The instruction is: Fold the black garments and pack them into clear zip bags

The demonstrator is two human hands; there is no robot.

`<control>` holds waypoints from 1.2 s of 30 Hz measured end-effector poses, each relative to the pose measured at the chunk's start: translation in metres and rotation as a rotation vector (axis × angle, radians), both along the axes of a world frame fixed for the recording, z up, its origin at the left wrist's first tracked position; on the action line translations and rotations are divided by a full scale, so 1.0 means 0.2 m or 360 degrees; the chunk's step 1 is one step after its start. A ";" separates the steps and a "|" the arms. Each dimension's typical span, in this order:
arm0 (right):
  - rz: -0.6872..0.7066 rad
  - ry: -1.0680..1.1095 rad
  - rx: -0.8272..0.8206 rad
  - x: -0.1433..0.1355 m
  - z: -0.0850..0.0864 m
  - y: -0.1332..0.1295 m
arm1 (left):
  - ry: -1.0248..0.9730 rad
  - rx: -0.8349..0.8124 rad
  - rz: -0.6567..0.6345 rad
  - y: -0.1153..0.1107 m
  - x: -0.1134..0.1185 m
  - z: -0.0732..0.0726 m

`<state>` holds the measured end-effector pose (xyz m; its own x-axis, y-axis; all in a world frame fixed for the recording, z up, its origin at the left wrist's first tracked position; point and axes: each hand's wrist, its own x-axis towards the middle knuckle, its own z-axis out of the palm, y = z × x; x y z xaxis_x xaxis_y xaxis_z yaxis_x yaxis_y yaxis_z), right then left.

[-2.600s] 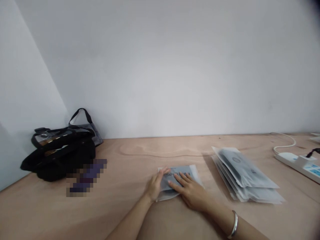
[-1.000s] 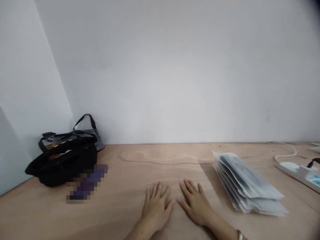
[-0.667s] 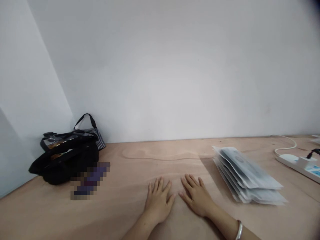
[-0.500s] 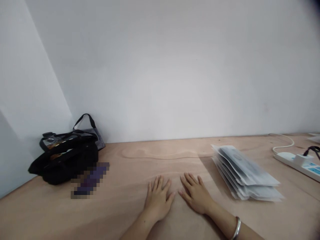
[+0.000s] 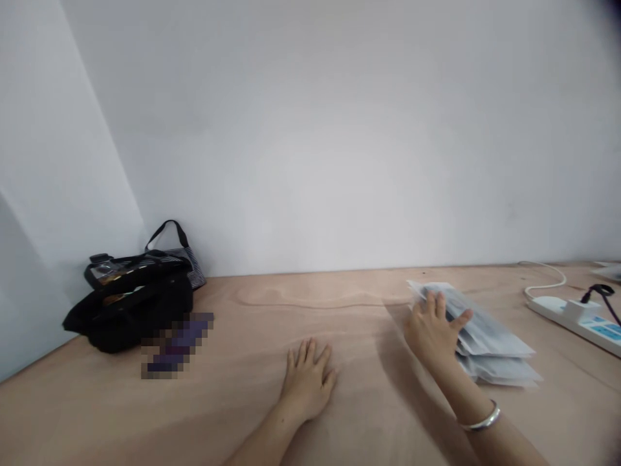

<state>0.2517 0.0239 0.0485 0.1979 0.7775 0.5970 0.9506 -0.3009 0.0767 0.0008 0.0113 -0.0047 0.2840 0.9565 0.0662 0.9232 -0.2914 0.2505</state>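
Observation:
My left hand (image 5: 307, 382) lies flat on the wooden table (image 5: 233, 414), fingers spread and nothing in it. My right hand (image 5: 434, 330) is at the left edge of a stack of frosted plastic bags (image 5: 490, 330), its fingers apart over the top bag. Whether the fingertips touch the bag I cannot tell. Something dark and flat shows through the top bag. The bags lie unevenly one on another, and my right hand hides part of their left side. A silver bangle (image 5: 482, 417) circles my right wrist.
At the left stands an open black bag (image 5: 140, 317) with a bottle (image 5: 101, 268) in it, and a striped bag (image 5: 196, 268) behind. A blurred-out purple item (image 5: 182, 343) lies beside it. On the right is a power strip (image 5: 548, 304) with a white cable. A white wall (image 5: 310, 142) backs the table.
My right hand has lifted off the table and moved right and forward to the bag stack. My left hand has stayed in place. The view has shifted slightly.

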 end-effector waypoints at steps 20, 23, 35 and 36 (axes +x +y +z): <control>0.2164 0.0596 -0.0603 -0.27 -0.14 -0.06 | -0.1023 0.0698 0.0520 0.07 -0.11 0.11; 0.2317 0.0968 -0.0755 -0.32 -0.15 -0.09 | -0.0846 0.0650 0.0376 0.05 -0.13 0.17; 0.1753 0.1394 -0.0418 -0.31 -0.28 0.00 | 0.0064 -0.0012 -0.0280 -0.02 -0.05 0.13; 0.1651 0.1348 -0.0393 -0.29 -0.30 0.01 | 0.0088 -0.0017 -0.0213 -0.02 -0.04 0.12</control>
<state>0.1933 0.0252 -0.0106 -0.3048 0.8594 0.4106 0.5115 0.5114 -0.6906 -0.0071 0.0065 0.0199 0.4117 0.9106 0.0368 0.8889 -0.4102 0.2041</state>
